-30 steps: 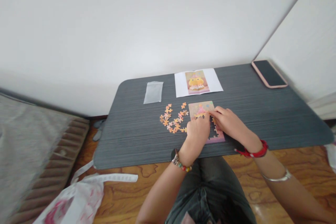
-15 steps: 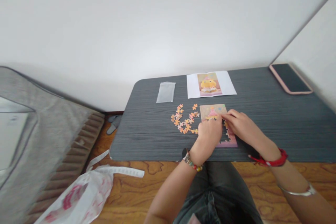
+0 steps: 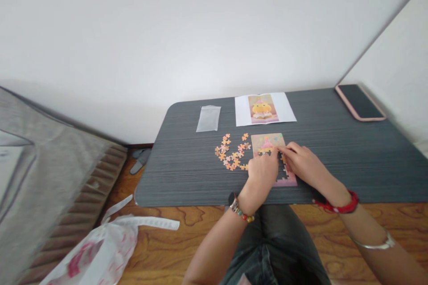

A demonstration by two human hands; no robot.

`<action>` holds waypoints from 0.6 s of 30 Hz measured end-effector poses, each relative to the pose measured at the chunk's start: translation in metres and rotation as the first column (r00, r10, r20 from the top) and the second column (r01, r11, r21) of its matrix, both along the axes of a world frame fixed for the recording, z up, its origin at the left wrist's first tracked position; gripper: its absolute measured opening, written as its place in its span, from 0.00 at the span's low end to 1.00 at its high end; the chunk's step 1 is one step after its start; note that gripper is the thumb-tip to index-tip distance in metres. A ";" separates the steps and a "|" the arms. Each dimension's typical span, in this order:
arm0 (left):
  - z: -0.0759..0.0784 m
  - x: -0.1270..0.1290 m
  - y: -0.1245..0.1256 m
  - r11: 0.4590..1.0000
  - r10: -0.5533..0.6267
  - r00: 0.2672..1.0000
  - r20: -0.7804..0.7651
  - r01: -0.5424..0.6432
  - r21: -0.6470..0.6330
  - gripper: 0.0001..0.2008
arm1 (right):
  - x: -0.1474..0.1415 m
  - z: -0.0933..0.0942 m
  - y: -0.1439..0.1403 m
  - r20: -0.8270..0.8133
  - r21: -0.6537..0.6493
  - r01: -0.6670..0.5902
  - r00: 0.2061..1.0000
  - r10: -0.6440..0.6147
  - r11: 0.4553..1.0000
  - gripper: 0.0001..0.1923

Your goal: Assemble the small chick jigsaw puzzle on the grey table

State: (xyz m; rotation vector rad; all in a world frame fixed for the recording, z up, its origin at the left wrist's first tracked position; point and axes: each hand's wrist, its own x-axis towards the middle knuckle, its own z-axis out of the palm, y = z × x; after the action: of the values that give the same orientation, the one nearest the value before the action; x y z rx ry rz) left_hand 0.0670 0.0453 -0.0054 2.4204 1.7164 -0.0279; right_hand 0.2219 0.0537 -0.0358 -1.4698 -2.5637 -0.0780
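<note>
A partly filled jigsaw puzzle [image 3: 288, 181] lies near the table's front edge, its pink border and upper part showing. My left hand [image 3: 263, 171] rests over its lower left, fingers curled and the index fingertip pressing on the upper middle. From the right, my right hand [image 3: 306, 163] reaches in, closed, with its fingertips against the puzzle beside the left index finger. Whatever lies under or between the fingertips is hidden. Loose orange and pink puzzle pieces [image 3: 235, 160] are scattered left of the puzzle. Behind it lies a white sheet [image 3: 242, 111] printed with a yellow duck-like figure.
A clear plastic bag [image 3: 209, 119] lies at the back left of the dark table [image 3: 180, 160]. At the back right is a phone [image 3: 363, 101] with a pink edge, close to the wall. Below left, a white-and-red plastic bag [image 3: 113, 249] sits by a grey-covered bed [image 3: 56, 173].
The view has shifted slightly, so the table and its things sit a little further left. Both hands stay at the same part of the puzzle, with hardly any finger movement visible.
</note>
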 end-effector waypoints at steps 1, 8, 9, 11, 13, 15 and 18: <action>0.001 -0.001 -0.003 1.000 0.008 1.000 -0.005 -0.008 0.000 0.18 | 0.001 -0.001 0.000 -0.022 -0.016 0.005 1.000 -0.006 1.000 0.18; 0.012 -0.005 -0.022 0.999 -0.010 1.000 -0.022 0.009 -0.052 0.13 | 0.001 -0.002 0.003 -0.085 -0.067 0.018 0.996 -0.024 0.998 0.19; 0.014 -0.006 -0.022 0.998 -0.005 1.000 -0.024 0.003 -0.061 0.14 | 0.000 -0.001 0.002 -0.081 -0.063 0.016 0.996 -0.021 0.998 0.19; 0.017 -0.008 -0.022 0.996 0.010 1.000 -0.028 -0.013 -0.094 0.14 | -0.001 0.001 0.000 -0.058 -0.060 0.013 0.998 -0.017 0.998 0.18; 0.021 -0.011 -0.021 0.989 0.034 0.998 -0.046 -0.040 -0.141 0.16 | -0.004 0.005 -0.002 -0.017 -0.062 0.021 1.000 -0.022 0.998 0.17; 0.023 -0.016 -0.020 0.984 0.062 0.996 -0.069 -0.072 -0.166 0.17 | -0.007 0.009 -0.004 0.033 -0.056 0.032 0.999 -0.030 0.998 0.15; 0.024 -0.021 -0.017 0.983 0.085 0.992 -0.096 -0.099 -0.156 0.20 | -0.013 0.017 -0.004 0.119 -0.024 0.023 0.993 -0.020 0.999 0.13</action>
State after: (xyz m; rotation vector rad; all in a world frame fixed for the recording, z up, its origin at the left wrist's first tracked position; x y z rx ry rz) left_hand 0.0465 0.0282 0.0184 2.2538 1.7871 -0.2552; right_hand 0.2085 0.0493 -0.0187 -1.5467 -2.6514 -0.1414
